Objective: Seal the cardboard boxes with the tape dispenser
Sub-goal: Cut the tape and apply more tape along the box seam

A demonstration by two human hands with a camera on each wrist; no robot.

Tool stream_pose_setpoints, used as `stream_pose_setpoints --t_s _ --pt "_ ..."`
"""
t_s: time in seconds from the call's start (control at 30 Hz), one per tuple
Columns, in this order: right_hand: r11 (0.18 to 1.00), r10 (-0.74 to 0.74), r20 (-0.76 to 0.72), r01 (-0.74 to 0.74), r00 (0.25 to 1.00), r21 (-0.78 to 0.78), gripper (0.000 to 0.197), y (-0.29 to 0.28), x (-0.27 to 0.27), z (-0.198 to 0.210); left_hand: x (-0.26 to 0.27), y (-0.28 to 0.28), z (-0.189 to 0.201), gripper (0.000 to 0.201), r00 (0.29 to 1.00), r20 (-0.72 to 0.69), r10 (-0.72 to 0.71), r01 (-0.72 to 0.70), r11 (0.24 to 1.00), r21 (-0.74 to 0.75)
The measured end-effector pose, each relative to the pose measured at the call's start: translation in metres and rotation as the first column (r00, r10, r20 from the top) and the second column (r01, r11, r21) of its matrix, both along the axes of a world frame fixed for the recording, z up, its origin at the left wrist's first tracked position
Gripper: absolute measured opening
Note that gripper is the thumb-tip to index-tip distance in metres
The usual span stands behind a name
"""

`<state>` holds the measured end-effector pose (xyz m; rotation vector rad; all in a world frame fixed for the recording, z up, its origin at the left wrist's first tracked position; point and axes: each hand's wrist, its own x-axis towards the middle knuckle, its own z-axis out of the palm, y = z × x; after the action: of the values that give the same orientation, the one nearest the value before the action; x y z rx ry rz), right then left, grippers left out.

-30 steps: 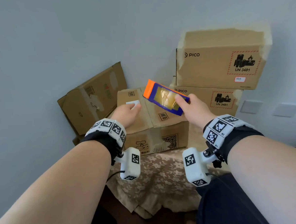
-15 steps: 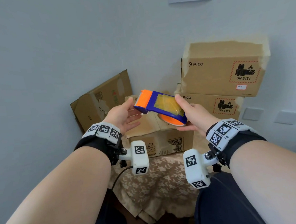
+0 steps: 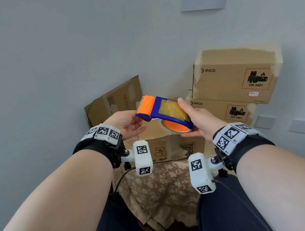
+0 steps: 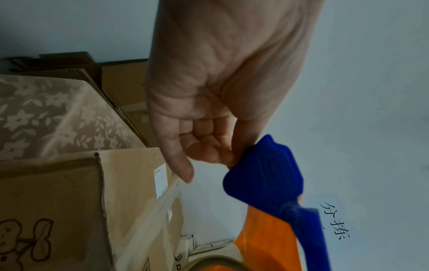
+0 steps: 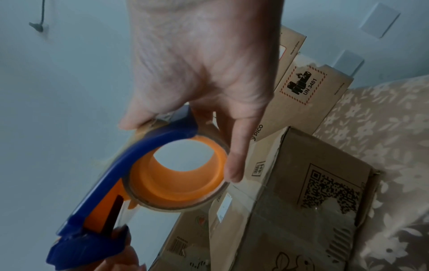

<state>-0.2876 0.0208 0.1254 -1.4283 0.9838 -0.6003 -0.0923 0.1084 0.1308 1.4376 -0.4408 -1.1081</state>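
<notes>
A blue and orange tape dispenser [image 3: 164,111] with a roll of clear tape hangs in the air above a small cardboard box [image 3: 168,146]. My right hand [image 3: 197,117] grips its roll end, thumb on top and fingers under the roll. My left hand [image 3: 130,122] pinches the orange cutter end from the left. In the left wrist view the fingers [image 4: 209,152] curl against the blue tip of the dispenser [image 4: 267,174], beside the box [image 4: 69,201]. From the right wrist, my right hand [image 5: 204,73] spans the orange core of the dispenser [image 5: 162,165] over the box [image 5: 301,201].
Two PICO boxes stand stacked at the right against the wall, the upper [image 3: 235,77] on the lower [image 3: 220,110]. A worn cardboard box [image 3: 114,101] leans at the back left. A floral cloth [image 3: 162,186] covers the surface under the boxes. My knees are below.
My left hand has come off the small box's top and taken the cutter end of the dispenser. The dispenser has tipped flatter and sits lower, closer to me.
</notes>
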Motion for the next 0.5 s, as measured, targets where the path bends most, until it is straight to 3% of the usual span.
stream_pose_setpoints --t_s 0.2,0.5 --pt "0.997 -0.034 -0.028 0.032 0.999 -0.075 0.063 -0.001 0.004 0.000 0.002 0.002 -0.003 0.010 0.994 0.096 0.057 -0.060 0.998 0.019" --pt "0.984 -0.063 0.095 0.077 0.994 -0.158 0.048 -0.008 0.013 0.000 -0.002 0.002 0.002 0.014 0.969 0.206 0.138 -0.157 0.984 0.079"
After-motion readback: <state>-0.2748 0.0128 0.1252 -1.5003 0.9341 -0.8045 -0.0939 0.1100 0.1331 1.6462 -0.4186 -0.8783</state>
